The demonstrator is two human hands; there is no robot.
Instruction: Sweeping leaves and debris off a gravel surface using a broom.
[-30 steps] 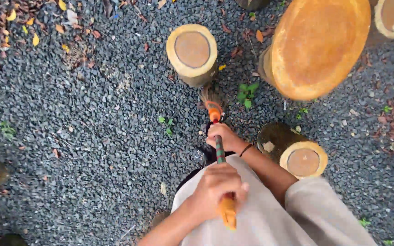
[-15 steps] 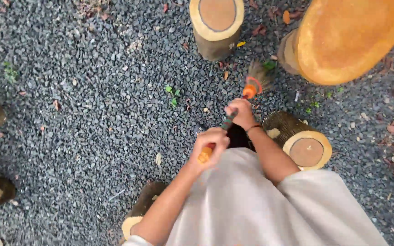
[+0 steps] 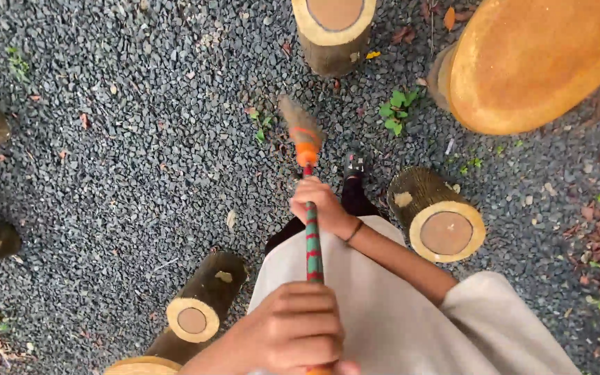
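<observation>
I hold a broom with both hands over dark gravel. Its handle (image 3: 312, 246) is striped red and green, with an orange binding above brown bristles (image 3: 296, 117) that touch the gravel. My right hand (image 3: 321, 205), with a dark band at the wrist, grips the handle low down near the orange binding. My left hand (image 3: 293, 335) is closed round the top end of the handle, close to the camera. A few dry leaves (image 3: 230, 219) lie scattered on the gravel around the bristles.
A big round wooden table top (image 3: 536, 62) stands at the upper right. Log stools stand around: one at the top (image 3: 333, 28), one right of me (image 3: 439, 219), one lower left (image 3: 199, 305), more at the left edge. My dark shoe (image 3: 353, 165) shows. Small weeds (image 3: 396, 110) grow nearby.
The broom head has swung from the right, near the table, over to the left. My left hand has come back toward me, and the handle now points nearly straight ahead.
</observation>
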